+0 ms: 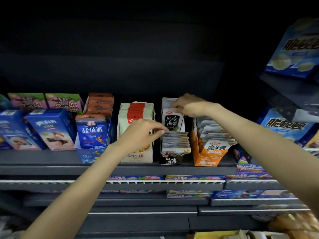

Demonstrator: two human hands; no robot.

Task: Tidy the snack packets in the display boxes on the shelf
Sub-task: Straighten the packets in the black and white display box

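A black display box [170,160] of white-and-black seaweed packets stands on the dark shelf [43,161], middle right. Its front packets [176,142] lie tipped forward in a low stack. One packet [172,120] stands upright behind them. My left hand [143,133] pinches the top edge of the tipped packets with thumb and fingertips. My right hand [188,106] reaches over the back of the box and grips the top of the upright packets there.
Left of it stand a cream box [136,157] of red-topped packets, a blue box [89,135] and blue cartons [50,128]. An orange box [210,150] of packets stands right. Blue cracker boxes [293,49] fill the right side. Lower shelves hold more goods.
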